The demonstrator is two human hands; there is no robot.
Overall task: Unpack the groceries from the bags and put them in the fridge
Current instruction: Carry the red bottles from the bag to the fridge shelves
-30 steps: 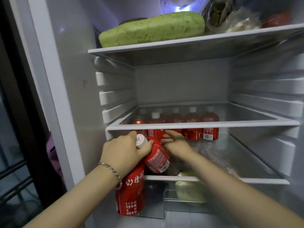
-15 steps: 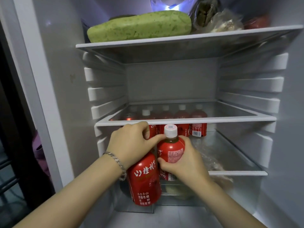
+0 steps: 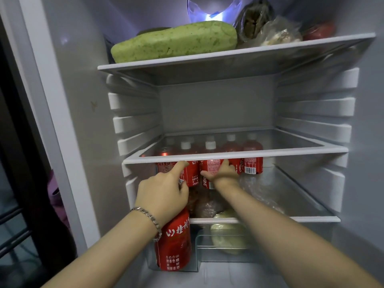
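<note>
- The fridge (image 3: 68,113) stands open, and every place below is given from its middle glass shelf (image 3: 234,154).
- Above the middle glass shelf, on the top shelf (image 3: 228,53), a long green gourd (image 3: 174,42) lies on its side beside some bagged food (image 3: 270,32).
- Just below the middle glass shelf stands a row of red bottles (image 3: 252,163) with white caps, packed shoulder to shoulder along the back of the next shelf down. Their caps show through the glass.
- Lower again, under that shelf, a pale cabbage (image 3: 226,235) sits in the drawer.
- Below and in front of the middle glass shelf, the left hand (image 3: 164,196) is wrapped around the top of one more red bottle (image 3: 173,244), which hangs upright outside the shelves. Its forefinger points out and touches the row.
- Just under the middle glass shelf's front edge, the right hand (image 3: 222,171) is spread narrowly against a bottle in the row, thumb on one side and fingers on the other. I cannot tell whether it grips or only steadies it.
- Risk, as I judge it: the row is tight, so pushing the held bottle in could tip its neighbours like skittles.
- The gap under the glass looks low, so a cap could catch on its edge.
- A neck grip with one finger loose could also slip.
</note>
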